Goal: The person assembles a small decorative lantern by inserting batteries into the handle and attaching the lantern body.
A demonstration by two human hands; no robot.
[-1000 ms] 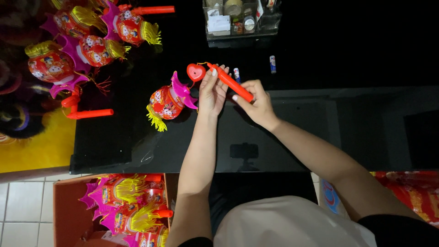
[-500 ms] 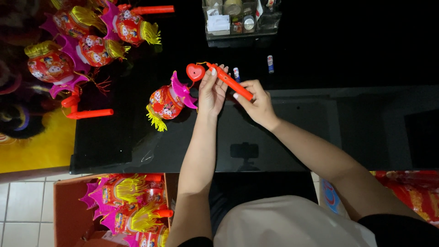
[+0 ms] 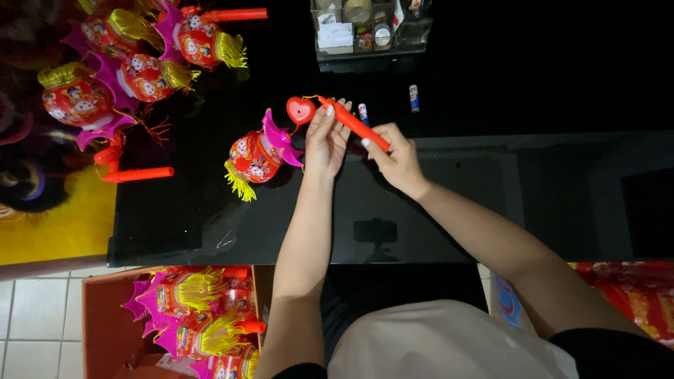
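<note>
Two hands, our left hand (image 3: 327,139) and right hand (image 3: 394,156), pinch one long red plastic stick (image 3: 353,123) above the shiny black table (image 3: 491,189), beside a small red paper lantern (image 3: 258,154).

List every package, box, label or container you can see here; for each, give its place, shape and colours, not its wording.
Clear organiser: table's far edge, boxy compartments holding small jars and a white card.
Cardboard box: floor, lower left, brown, filled with red, pink and yellow lanterns.
Two batteries: table beyond the hands, small cylinders with blue, white and red wrappers.
Red printed packaging: floor, lower right.
</note>
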